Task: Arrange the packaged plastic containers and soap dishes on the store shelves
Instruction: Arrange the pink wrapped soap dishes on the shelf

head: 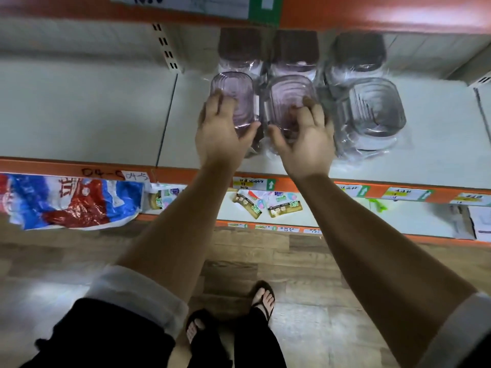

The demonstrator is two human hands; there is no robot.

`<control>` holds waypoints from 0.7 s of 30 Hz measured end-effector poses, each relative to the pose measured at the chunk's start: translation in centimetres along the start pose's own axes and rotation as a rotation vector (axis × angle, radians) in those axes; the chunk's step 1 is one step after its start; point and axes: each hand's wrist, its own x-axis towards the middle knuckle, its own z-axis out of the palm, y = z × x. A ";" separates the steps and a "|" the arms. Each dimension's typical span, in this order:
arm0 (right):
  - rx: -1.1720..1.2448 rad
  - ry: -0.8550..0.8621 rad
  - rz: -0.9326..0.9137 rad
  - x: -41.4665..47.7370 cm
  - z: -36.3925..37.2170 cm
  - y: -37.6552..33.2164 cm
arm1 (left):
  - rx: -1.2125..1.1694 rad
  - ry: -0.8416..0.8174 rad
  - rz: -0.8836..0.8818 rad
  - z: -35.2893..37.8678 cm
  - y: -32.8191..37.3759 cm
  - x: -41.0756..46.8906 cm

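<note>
The left hand (223,131) clasps one film-wrapped plastic container (231,87), the right hand (304,140) its neighbour (288,91), both on the shelf (106,115) under the fingers; probably light, rigid, slippery, best gripped across the side walls.

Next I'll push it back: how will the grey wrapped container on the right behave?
The grey container looks like thin plastic, likely light and stiff. Its loose glossy wrap may slip or bunch. Low and wide on the shelf, it probably won't tip.

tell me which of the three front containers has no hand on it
The rightmost front container, greyish and standing free. The left hand grips the leftmost container and the right hand grips the middle container.
</note>
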 end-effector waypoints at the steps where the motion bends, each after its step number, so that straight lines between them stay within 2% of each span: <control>1: 0.009 0.013 0.006 0.0 0.0 -0.1 | -0.011 0.011 0.003 0.0 0.0 0.0; 9: 0.111 0.015 0.009 -1.5 -1.6 0.0 | -0.144 0.056 0.018 -1.8 -0.6 -3.3; 21: 0.183 0.107 -0.012 -12.5 -7.7 -2.5 | -0.316 0.018 0.076 -9.2 -2.7 -14.5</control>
